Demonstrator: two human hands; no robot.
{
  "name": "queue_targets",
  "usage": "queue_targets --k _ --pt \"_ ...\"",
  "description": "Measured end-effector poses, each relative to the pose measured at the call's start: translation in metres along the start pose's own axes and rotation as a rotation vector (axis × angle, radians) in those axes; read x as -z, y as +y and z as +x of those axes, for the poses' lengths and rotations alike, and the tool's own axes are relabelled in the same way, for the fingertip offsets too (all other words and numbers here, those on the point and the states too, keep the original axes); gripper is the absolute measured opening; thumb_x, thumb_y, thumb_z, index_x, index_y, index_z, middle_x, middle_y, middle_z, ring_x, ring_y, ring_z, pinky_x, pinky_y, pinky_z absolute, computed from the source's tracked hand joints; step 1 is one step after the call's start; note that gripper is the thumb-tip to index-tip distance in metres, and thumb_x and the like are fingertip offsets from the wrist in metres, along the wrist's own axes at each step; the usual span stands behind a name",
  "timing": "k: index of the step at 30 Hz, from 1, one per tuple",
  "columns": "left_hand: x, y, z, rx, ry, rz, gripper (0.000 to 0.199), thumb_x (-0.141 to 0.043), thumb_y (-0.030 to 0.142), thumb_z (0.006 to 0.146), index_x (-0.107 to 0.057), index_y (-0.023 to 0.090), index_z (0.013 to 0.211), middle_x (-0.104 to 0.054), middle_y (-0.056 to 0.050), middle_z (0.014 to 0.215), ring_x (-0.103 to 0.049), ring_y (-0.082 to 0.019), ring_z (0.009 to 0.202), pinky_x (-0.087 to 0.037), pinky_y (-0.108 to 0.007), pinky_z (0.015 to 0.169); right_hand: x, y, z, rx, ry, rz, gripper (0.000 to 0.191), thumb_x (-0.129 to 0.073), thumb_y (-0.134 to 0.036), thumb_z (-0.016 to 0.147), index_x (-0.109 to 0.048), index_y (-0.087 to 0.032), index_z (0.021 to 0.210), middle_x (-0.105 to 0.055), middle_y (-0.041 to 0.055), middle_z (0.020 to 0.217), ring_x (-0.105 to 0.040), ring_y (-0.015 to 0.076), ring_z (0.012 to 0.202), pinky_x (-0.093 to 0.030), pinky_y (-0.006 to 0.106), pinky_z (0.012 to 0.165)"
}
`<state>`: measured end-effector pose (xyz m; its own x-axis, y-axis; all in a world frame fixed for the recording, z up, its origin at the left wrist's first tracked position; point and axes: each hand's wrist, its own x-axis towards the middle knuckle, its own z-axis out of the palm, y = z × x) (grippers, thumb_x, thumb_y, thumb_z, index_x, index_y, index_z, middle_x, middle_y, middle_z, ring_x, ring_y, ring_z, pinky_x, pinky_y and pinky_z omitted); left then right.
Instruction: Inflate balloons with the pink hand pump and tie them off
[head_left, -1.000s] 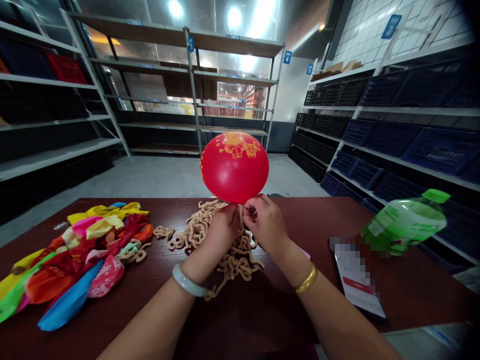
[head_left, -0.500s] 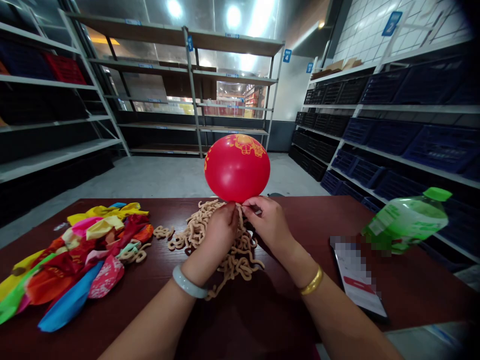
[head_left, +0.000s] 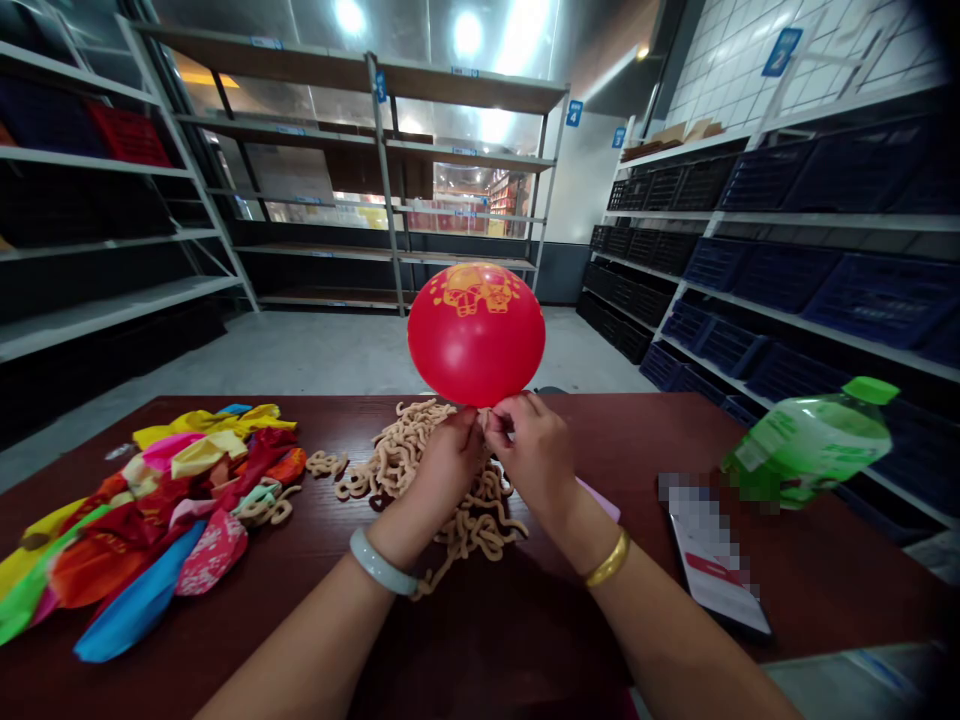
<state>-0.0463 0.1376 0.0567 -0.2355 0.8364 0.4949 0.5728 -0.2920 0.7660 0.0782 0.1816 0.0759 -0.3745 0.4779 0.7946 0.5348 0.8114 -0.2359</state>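
Observation:
An inflated red balloon [head_left: 476, 340] with a yellow printed figure stands upright above the table, its neck pointing down. My left hand [head_left: 452, 455] pinches the neck from the left, fingers closed. From the right, my right hand [head_left: 534, 450] pinches at the same spot, thumb and fingertips together; the neck itself is mostly hidden by the fingers. Under and behind my hands lies a heap of beige rubber-like strings [head_left: 401, 450]. A pile of uninflated balloons [head_left: 172, 510] in many colours is spread on the left of the table.
On the dark red table [head_left: 315, 620], a phone [head_left: 712, 560] lies at the right beside a green-capped bottle [head_left: 814, 440]. A pinkish-purple item [head_left: 598, 498] shows partly behind my right wrist. Shelves with crates [head_left: 795, 270] line the right side; a rack [head_left: 382, 180] stands behind.
The balloon has turned, so its yellow print faces me more. My right hand has shifted slightly and its fingers are more curled. The pinkish-purple item now shows behind my right wrist.

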Motion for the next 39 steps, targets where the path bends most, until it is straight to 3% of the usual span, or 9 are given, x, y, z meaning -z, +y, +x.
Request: queue_targets --k 6,12,17,26,30,34,39 --pt "0.002 0.000 0.002 0.025 0.052 -0.250 0.020 -0.045 0.029 0.089 -0.058 0.016 0.080 -0.062 -0.004 0.076 -0.055 -0.016 0.073 -0.045 -0.028 0.075 0.005 0.004 0.002 0.138 -0.066 0.184 0.020 -0.044 -0.021 0.096 -0.064 -0.018 0.098 -0.068 0.0089 0.100 -0.061 0.0197 0.089 -0.045 0.030 0.078" --pt "0.000 -0.003 0.002 0.051 0.028 -0.304 0.022 -0.046 0.031 0.088 -0.061 0.016 0.086 -0.065 -0.006 0.080 -0.060 -0.018 0.078 -0.046 -0.029 0.074 0.003 0.012 0.006 0.017 -0.073 0.432 0.010 -0.055 -0.025 0.091 -0.064 -0.021 0.089 -0.067 0.0040 0.084 -0.061 0.0175 0.080 -0.048 0.029 0.074" --pt "0.004 -0.001 0.001 0.023 -0.001 -0.147 0.023 -0.045 0.029 0.088 -0.063 0.015 0.086 -0.067 -0.007 0.080 -0.059 -0.018 0.073 -0.046 -0.029 0.072 -0.004 0.019 0.008 -0.126 -0.107 0.633 0.006 -0.064 -0.026 0.085 -0.066 -0.022 0.089 -0.069 0.0026 0.086 -0.064 0.0174 0.079 -0.049 0.029 0.070" --pt "0.001 -0.008 0.002 -0.067 0.025 -0.105 0.023 -0.045 0.027 0.090 -0.065 0.016 0.092 -0.070 -0.009 0.090 -0.063 -0.020 0.084 -0.046 -0.032 0.080 -0.004 0.016 0.007 -0.184 -0.036 0.657 0.008 -0.072 -0.026 0.077 -0.066 -0.022 0.075 -0.068 0.0009 0.078 -0.062 0.0163 0.072 -0.049 0.029 0.068" --pt "0.002 -0.005 0.002 -0.024 0.015 -0.135 0.026 -0.044 0.031 0.091 -0.065 0.016 0.088 -0.068 -0.007 0.082 -0.061 -0.018 0.076 -0.047 -0.030 0.076 -0.003 0.012 0.006 -0.204 -0.057 0.581 0.008 -0.063 -0.026 0.084 -0.062 -0.021 0.078 -0.065 0.0012 0.079 -0.060 0.0170 0.074 -0.049 0.031 0.071" --pt "0.004 -0.001 0.002 -0.036 0.010 -0.146 0.025 -0.044 0.031 0.091 -0.064 0.017 0.088 -0.068 -0.006 0.083 -0.060 -0.018 0.076 -0.047 -0.030 0.076 0.000 0.006 0.003 -0.093 -0.018 0.413 0.011 -0.054 -0.026 0.090 -0.059 -0.021 0.083 -0.063 0.0040 0.083 -0.058 0.0190 0.082 -0.046 0.032 0.075" --pt "0.003 -0.003 0.001 -0.019 0.033 -0.240 0.022 -0.045 0.028 0.089 -0.063 0.017 0.085 -0.068 -0.005 0.084 -0.060 -0.017 0.079 -0.046 -0.030 0.080 0.008 0.001 0.002 0.037 -0.070 0.315 0.013 -0.051 -0.026 0.094 -0.061 -0.021 0.087 -0.065 0.0058 0.089 -0.059 0.0200 0.086 -0.045 0.033 0.078"
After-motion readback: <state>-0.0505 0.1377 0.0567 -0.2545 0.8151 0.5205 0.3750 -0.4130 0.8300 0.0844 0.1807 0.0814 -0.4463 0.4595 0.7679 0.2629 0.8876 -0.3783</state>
